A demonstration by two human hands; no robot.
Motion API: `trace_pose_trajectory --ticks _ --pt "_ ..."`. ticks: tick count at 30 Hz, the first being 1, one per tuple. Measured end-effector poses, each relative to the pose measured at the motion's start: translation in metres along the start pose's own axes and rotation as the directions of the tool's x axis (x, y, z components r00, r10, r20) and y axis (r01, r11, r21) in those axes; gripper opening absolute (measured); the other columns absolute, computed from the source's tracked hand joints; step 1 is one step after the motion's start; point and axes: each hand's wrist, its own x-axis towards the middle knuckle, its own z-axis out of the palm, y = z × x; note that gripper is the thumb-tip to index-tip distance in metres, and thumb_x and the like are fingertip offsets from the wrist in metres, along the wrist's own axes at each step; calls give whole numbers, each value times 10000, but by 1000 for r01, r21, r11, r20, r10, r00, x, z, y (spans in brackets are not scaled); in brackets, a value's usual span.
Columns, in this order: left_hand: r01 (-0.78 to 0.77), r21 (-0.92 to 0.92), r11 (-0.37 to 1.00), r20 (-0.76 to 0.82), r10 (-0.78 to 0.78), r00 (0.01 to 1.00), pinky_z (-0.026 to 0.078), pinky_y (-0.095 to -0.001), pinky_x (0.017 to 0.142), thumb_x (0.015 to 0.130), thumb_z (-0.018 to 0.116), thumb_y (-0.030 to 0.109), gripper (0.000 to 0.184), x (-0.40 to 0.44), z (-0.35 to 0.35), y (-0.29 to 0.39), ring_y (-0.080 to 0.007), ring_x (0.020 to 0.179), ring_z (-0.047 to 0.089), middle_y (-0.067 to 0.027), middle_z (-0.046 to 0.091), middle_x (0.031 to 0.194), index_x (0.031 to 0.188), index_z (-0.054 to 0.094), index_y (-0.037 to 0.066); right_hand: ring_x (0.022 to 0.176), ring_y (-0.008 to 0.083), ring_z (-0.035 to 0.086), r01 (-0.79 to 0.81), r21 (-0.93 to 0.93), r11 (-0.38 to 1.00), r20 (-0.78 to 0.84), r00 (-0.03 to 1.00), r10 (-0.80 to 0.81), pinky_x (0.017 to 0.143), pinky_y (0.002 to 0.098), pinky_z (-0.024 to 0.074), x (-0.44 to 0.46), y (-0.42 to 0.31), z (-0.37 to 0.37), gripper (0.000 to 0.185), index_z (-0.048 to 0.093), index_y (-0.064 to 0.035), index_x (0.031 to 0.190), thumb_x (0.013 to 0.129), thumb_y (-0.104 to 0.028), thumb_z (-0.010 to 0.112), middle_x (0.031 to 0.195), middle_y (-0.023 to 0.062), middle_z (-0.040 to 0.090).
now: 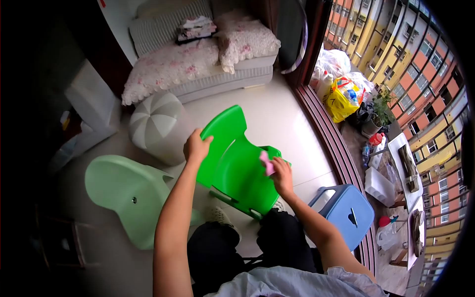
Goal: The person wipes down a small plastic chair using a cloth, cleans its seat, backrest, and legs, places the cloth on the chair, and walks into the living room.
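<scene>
A bright green plastic chair point(242, 166) stands tilted in front of my knees, its backrest toward the upper left. My left hand point(197, 147) grips the outer edge of that backrest, fingers wrapped round it. Over the right side of the seat, my right hand point(281, 174) is closed on a pink cloth point(266, 163), which sticks out past the fingers near the chair's armrest. Whether the cloth touches the green plastic I cannot tell.
A pale green chair point(131, 190) is at the left, with a round pouf point(158, 126) behind it. The blue stool point(346, 213) stands at the right by the door track point(321, 128). A sofa point(222, 81) is at the back; bags point(341, 101) lie on the balcony.
</scene>
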Motion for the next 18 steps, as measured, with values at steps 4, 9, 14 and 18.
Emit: trace_pose_trajectory --ticks 4,9,14,18 --pt "-107 17 994 95 105 990 468 -376 685 729 684 291 309 60 11 35 -290 786 622 -121 644 854 952 608 90 1258 258 356 240 -12 971 477 855 -205 1049 518 182 11 -8 22 524 473 -162 1227 721 -172 606 1312 61 426" --pt "-247 45 968 173 236 956 471 -385 698 741 662 292 318 144 48 67 -296 822 616 -118 642 887 983 595 95 1289 281 306 279 99 955 515 807 -289 1056 533 157 46 -2 66 593 410 -197 1307 758 -325 598 1367 88 366" --pt "-330 21 944 155 323 934 470 -374 671 756 644 271 308 161 60 74 -301 798 615 -109 644 853 998 558 101 1303 237 283 356 -94 930 570 785 -243 1064 500 152 74 10 114 526 411 -250 1308 807 -360 522 1377 59 364" --pt "-480 194 856 88 472 877 473 -417 645 812 574 274 329 148 63 72 -303 828 596 -95 600 971 1071 487 91 1289 219 307 322 -126 938 561 803 -201 1058 489 171 77 11 123 493 441 -264 1288 810 -354 518 1370 30 380"
